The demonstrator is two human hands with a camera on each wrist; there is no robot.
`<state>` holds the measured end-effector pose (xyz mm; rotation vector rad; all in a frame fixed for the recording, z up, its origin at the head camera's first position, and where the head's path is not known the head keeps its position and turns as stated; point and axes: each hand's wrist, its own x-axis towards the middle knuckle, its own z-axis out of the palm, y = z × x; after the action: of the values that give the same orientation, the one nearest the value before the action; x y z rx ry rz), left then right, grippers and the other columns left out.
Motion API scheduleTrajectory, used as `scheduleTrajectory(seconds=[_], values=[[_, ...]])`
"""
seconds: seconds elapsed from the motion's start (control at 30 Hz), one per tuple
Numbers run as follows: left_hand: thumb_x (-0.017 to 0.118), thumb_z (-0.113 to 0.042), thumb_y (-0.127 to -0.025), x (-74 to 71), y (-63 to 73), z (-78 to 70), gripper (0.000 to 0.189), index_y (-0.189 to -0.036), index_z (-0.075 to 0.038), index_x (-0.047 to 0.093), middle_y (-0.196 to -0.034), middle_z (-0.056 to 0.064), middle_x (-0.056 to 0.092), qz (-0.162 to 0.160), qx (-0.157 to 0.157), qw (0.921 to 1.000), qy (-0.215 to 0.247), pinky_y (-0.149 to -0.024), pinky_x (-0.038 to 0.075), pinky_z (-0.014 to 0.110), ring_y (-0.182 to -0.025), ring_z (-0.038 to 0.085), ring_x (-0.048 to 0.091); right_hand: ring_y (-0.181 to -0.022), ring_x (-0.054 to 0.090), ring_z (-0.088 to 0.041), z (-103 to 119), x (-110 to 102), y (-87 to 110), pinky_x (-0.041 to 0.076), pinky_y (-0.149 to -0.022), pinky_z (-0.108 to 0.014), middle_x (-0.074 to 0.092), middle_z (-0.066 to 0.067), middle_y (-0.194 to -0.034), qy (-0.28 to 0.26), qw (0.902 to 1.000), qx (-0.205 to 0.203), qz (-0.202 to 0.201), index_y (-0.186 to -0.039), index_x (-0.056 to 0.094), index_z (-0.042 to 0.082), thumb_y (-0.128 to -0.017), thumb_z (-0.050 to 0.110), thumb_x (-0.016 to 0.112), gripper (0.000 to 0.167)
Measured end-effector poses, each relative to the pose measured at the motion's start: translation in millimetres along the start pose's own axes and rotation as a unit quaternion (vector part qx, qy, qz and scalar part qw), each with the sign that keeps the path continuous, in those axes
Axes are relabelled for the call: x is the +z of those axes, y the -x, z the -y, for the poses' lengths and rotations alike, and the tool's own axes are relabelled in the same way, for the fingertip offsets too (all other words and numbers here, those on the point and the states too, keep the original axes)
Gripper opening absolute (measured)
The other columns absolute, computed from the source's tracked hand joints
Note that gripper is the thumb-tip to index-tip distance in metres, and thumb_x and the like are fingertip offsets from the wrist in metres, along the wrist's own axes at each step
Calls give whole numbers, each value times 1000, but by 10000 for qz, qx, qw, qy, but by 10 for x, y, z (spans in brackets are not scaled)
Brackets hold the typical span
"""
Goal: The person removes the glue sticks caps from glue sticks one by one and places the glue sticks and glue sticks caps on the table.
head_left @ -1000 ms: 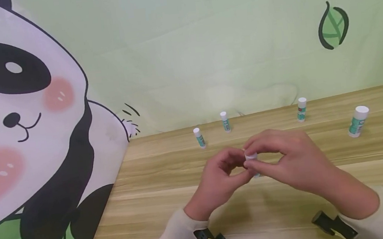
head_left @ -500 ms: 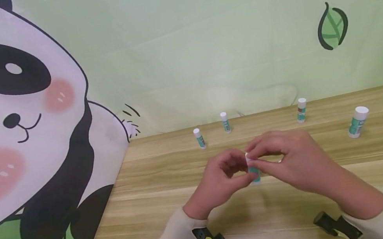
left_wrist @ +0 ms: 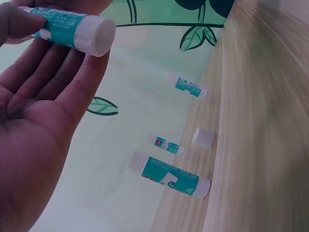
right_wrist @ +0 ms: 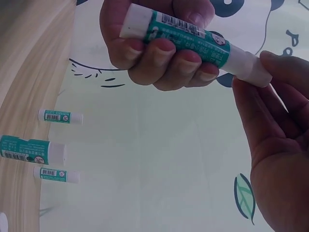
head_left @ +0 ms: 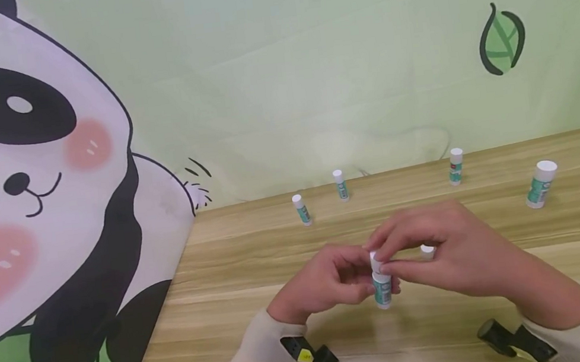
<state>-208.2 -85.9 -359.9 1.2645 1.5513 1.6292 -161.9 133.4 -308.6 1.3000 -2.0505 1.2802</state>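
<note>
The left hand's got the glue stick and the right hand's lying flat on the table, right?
Not quite: the right hand is pinching the white end of the green-and-white glue stick, as the right wrist view shows. The left hand does have the glue stick.

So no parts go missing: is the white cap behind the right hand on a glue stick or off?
Off: the left wrist view shows the white cap standing alone on the table, apart from the glue sticks.

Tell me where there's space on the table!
The table is bare between its left edge and the left hand, and between the right hand and the big stick. It's crowded in the middle: both hands are on the held stick, with a white cap nearby.
</note>
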Motion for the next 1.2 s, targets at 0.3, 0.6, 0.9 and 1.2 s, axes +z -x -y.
scheduleTrajectory(seconds=[0.3,0.6,0.9,1.2], values=[[53,10,-87,-25,-1,1,32,-118,17,51,-109,45,54,-235,-118,9996,85,-92,54,27,-100,10,66,-92,70,-9,-20,-13,11,56,-78,-16,75,1,-96,34,9998,-134,-167,-91,74,22,-67,-6,83,38],[59,9,-88,-194,-16,-10,25,-112,12,55,-108,40,59,-829,-171,9952,-483,-91,56,37,-97,12,67,-91,67,1,-99,-145,86,51,-70,-7,75,3,-94,1061,9884,837,-688,-84,77,23,-67,2,86,29],[65,3,-87,-322,66,137,22,-109,0,61,-109,20,67,-1458,-1122,9745,-1288,-89,56,32,-98,12,66,-86,65,3,-319,-260,363,51,-72,-6,73,10,-90,1906,9671,1670,-245,-74,72,31,-71,11,85,24],[71,-4,-86,-402,53,330,23,-107,-6,62,-103,8,69,-1629,-1813,9515,-1879,-87,55,25,-98,11,65,-75,60,4,-599,-246,608,56,-65,-19,68,14,-85,2076,9501,2228,672,-71,63,31,-78,14,81,25]])
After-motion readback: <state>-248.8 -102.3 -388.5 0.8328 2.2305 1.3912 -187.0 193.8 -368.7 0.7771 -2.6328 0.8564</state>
